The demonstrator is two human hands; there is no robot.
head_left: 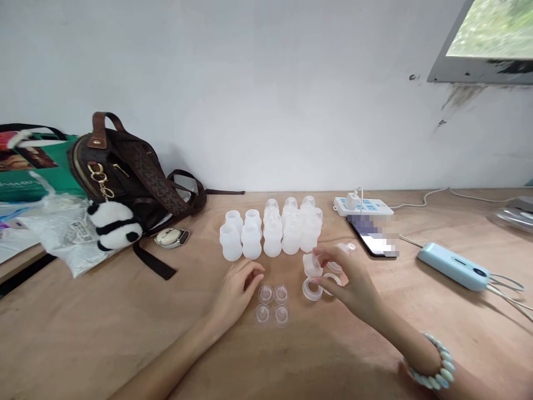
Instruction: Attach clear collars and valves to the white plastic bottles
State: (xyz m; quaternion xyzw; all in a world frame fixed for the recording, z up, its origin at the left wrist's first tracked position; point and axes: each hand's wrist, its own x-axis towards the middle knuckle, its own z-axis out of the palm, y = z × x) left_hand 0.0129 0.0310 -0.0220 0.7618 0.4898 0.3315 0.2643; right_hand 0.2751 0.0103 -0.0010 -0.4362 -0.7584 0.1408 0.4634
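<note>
Head camera: my right hand (350, 278) pinches a white screw ring (312, 265) just near-right of the bottle cluster (272, 233), where the right-hand bottles look capped and four on the left stand open, while my left hand (237, 289) rests loosely curled and empty beside four loose clear teats (272, 304).

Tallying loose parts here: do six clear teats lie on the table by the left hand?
No, only four clear teats lie in a square beside the left hand on the wooden table.
</note>
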